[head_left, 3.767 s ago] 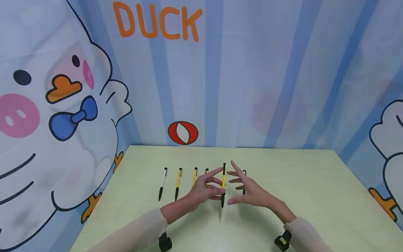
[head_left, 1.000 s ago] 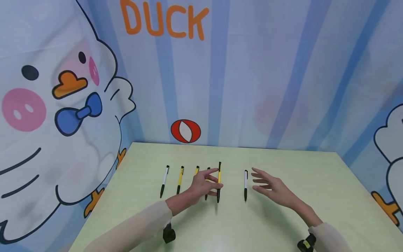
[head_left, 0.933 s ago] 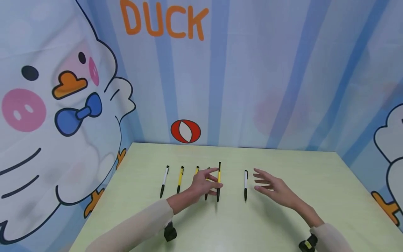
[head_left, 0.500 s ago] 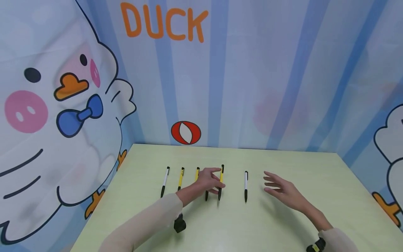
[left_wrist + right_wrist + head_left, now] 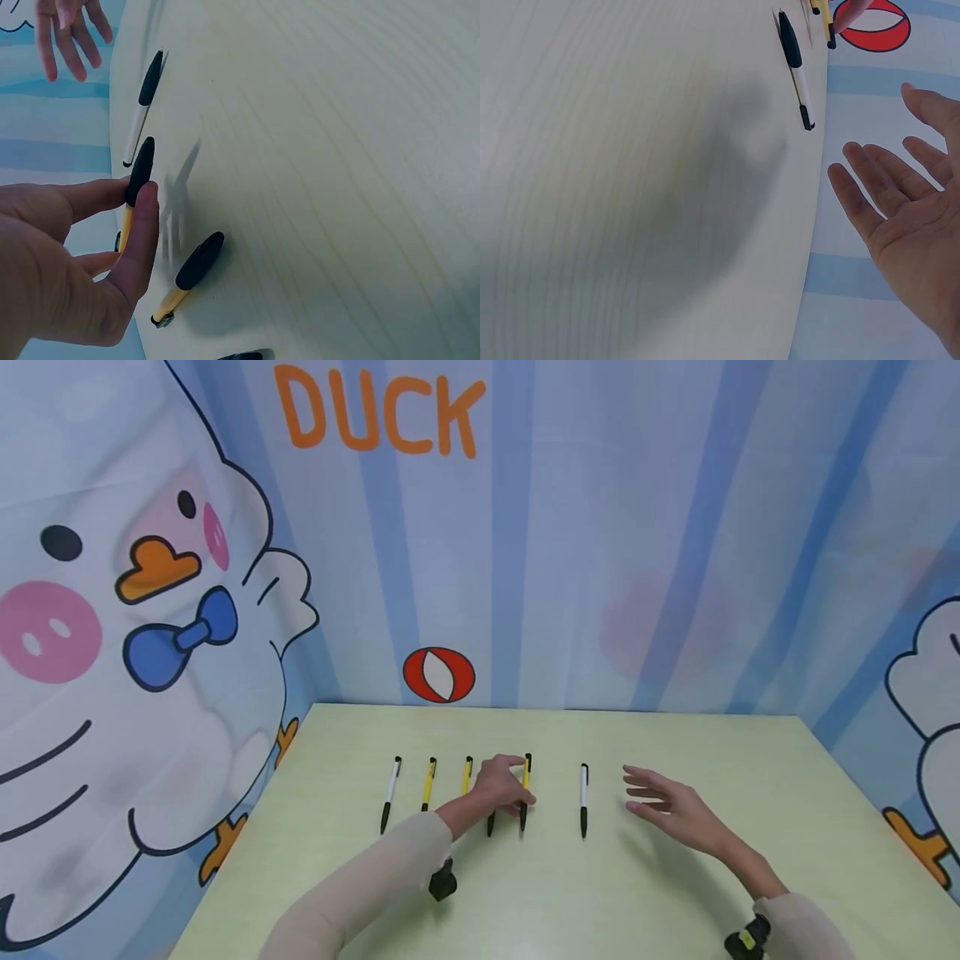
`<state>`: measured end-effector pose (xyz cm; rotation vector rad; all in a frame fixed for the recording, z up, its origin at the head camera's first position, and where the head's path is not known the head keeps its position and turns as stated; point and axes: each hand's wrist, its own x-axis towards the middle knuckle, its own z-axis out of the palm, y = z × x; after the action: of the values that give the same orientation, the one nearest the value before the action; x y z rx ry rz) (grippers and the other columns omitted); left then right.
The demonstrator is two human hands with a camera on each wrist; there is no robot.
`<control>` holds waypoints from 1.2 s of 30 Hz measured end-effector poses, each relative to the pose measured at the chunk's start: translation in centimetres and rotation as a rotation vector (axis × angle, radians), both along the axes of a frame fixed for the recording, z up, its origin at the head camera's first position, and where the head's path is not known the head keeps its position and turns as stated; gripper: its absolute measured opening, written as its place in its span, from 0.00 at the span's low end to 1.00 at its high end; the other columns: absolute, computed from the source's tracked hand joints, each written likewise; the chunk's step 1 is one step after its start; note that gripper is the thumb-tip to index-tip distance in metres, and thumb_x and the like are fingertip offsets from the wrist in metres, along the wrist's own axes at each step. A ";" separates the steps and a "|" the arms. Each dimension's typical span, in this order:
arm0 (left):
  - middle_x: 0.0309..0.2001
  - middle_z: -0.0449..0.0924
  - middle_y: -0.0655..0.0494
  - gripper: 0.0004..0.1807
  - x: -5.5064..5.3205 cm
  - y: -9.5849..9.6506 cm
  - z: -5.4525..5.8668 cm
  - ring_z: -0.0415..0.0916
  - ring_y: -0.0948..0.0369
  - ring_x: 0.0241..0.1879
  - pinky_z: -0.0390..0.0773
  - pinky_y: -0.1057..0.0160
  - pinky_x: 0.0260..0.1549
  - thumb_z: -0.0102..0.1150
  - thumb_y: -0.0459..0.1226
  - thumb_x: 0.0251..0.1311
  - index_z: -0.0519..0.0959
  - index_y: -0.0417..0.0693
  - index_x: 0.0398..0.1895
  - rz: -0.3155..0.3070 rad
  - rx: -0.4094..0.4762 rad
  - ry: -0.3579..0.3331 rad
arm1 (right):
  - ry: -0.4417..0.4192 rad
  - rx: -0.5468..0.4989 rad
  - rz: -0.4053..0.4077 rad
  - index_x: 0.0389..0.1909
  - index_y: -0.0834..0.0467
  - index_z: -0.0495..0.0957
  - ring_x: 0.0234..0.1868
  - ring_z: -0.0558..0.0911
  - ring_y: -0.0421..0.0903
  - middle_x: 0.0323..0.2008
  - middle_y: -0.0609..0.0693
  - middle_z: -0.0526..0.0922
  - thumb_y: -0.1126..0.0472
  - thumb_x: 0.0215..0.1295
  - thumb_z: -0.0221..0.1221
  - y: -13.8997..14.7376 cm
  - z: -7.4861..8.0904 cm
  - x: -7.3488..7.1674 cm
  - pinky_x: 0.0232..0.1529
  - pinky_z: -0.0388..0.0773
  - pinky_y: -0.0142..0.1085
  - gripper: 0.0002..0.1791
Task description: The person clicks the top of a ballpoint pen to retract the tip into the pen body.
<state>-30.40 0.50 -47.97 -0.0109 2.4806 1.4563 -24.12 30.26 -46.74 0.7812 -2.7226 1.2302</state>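
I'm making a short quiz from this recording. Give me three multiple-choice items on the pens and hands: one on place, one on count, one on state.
1. Where does the white pen lie?
A. between the hands
B. far left
C. under the right hand

2. How many pens are on the table?
A. three
B. six
C. nine

3. The right hand is:
A. gripping a pen
B. open, holding nothing
C. a fist

Answers: A, it lies between the left hand and the right; B, six in the row; B, fingers spread and bare.

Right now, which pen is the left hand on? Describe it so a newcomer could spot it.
On the green table, a row of pens lies below the red oval sticker. The yellow pen pinched by the left hand is fifth from the left, just left of the lone white pen.
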 end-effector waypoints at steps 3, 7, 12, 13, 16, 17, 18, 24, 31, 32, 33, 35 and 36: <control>0.21 0.83 0.49 0.40 -0.1 0.3 -0.4 0.83 0.58 0.17 0.86 0.63 0.19 0.76 0.25 0.48 0.75 0.45 0.69 -0.011 -0.069 0.012 | -0.011 -0.003 -0.006 0.72 0.66 0.68 0.58 0.83 0.64 0.63 0.69 0.78 0.61 0.74 0.59 -0.2 -0.1 0.0 0.53 0.85 0.31 0.29; 0.27 0.85 0.41 0.37 -0.1 0.5 -0.8 0.84 0.55 0.17 0.85 0.63 0.18 0.78 0.26 0.47 0.77 0.42 0.65 -0.034 -0.145 0.058 | -0.017 -0.011 0.004 0.71 0.67 0.69 0.58 0.83 0.65 0.62 0.69 0.79 0.62 0.74 0.59 -0.3 -0.5 -0.1 0.53 0.85 0.31 0.27; 0.51 0.79 0.31 0.37 0.0 0.6 -1.1 0.85 0.55 0.18 0.84 0.67 0.20 0.79 0.29 0.48 0.77 0.41 0.64 -0.067 -0.265 0.114 | -0.029 -0.016 0.012 0.69 0.67 0.70 0.57 0.83 0.65 0.61 0.70 0.79 0.62 0.74 0.59 -0.6 -0.8 -0.1 0.53 0.85 0.32 0.27; 0.52 0.78 0.34 0.37 -0.1 0.6 -1.1 0.85 0.56 0.18 0.83 0.68 0.20 0.79 0.30 0.48 0.77 0.42 0.64 -0.073 -0.284 0.118 | -0.032 -0.017 0.011 0.69 0.68 0.70 0.57 0.83 0.65 0.61 0.70 0.79 0.62 0.74 0.59 -0.6 -0.9 -0.1 0.53 0.85 0.32 0.27; 0.41 0.83 0.41 0.38 -0.2 0.7 -1.0 0.86 0.56 0.18 0.83 0.68 0.19 0.80 0.30 0.47 0.76 0.42 0.65 -0.090 -0.304 0.113 | -0.042 -0.021 0.007 0.69 0.68 0.70 0.57 0.83 0.66 0.61 0.70 0.79 0.62 0.74 0.60 -0.7 -0.9 -0.1 0.52 0.85 0.31 0.27; 0.36 0.83 0.44 0.37 -0.2 0.6 -1.0 0.86 0.56 0.18 0.83 0.68 0.19 0.80 0.30 0.47 0.76 0.42 0.65 -0.096 -0.311 0.116 | -0.046 -0.024 0.006 0.69 0.68 0.70 0.57 0.83 0.66 0.61 0.70 0.79 0.62 0.74 0.60 -0.7 -0.9 -0.1 0.52 0.85 0.31 0.27; 0.33 0.83 0.46 0.37 -0.2 0.6 -0.9 0.86 0.56 0.18 0.83 0.68 0.18 0.80 0.30 0.47 0.76 0.41 0.65 -0.101 -0.314 0.120 | -0.050 -0.024 0.006 0.69 0.67 0.70 0.57 0.83 0.66 0.61 0.70 0.79 0.61 0.74 0.60 -0.8 -0.9 -0.1 0.52 0.85 0.31 0.27; 0.24 0.83 0.49 0.37 0.0 0.1 -0.4 0.84 0.58 0.17 0.83 0.66 0.18 0.79 0.33 0.51 0.75 0.42 0.66 -0.118 -0.308 0.108 | -0.049 -0.012 0.008 0.70 0.67 0.70 0.57 0.84 0.64 0.61 0.69 0.79 0.61 0.74 0.59 -0.5 -0.9 0.0 0.52 0.85 0.29 0.27; 0.31 0.84 0.47 0.32 -0.1 -0.3 1.5 0.84 0.56 0.24 0.90 0.57 0.27 0.73 0.35 0.59 0.74 0.41 0.66 -0.152 -0.140 0.070 | -0.022 -0.011 -0.012 0.69 0.67 0.70 0.56 0.85 0.62 0.60 0.68 0.81 0.63 0.73 0.60 0.1 -0.5 0.3 0.51 0.85 0.29 0.27; 0.33 0.84 0.47 0.31 -0.1 -0.2 1.7 0.85 0.54 0.26 0.90 0.56 0.29 0.72 0.35 0.60 0.74 0.40 0.67 -0.167 -0.097 0.057 | -0.021 -0.013 -0.013 0.69 0.67 0.70 0.56 0.85 0.62 0.60 0.68 0.81 0.63 0.73 0.60 0.2 -0.5 0.2 0.51 0.85 0.28 0.27; 0.36 0.84 0.47 0.31 -0.2 0.0 1.8 0.86 0.53 0.27 0.90 0.55 0.30 0.71 0.35 0.61 0.73 0.39 0.67 -0.185 -0.057 0.040 | -0.020 -0.015 -0.013 0.69 0.67 0.70 0.56 0.85 0.62 0.59 0.68 0.81 0.64 0.73 0.60 0.2 -0.4 0.2 0.51 0.85 0.28 0.26; 0.39 0.83 0.46 0.31 -0.2 0.6 1.8 0.86 0.52 0.29 0.90 0.55 0.32 0.69 0.35 0.63 0.72 0.39 0.68 -0.219 0.013 0.007 | -0.017 -0.013 -0.017 0.69 0.67 0.70 0.56 0.85 0.61 0.59 0.68 0.81 0.64 0.73 0.60 0.3 -0.4 0.1 0.50 0.85 0.27 0.26; 0.40 0.83 0.46 0.31 -0.2 0.9 1.7 0.86 0.52 0.28 0.90 0.55 0.32 0.68 0.35 0.64 0.71 0.39 0.69 -0.234 0.041 -0.008 | -0.018 -0.012 -0.018 0.69 0.67 0.70 0.56 0.85 0.61 0.59 0.68 0.81 0.64 0.73 0.60 0.3 -0.3 0.1 0.50 0.84 0.27 0.26</control>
<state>-30.57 1.44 -46.32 0.2714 2.3524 1.4030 -24.00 30.52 -47.04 0.7466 -2.7269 1.2550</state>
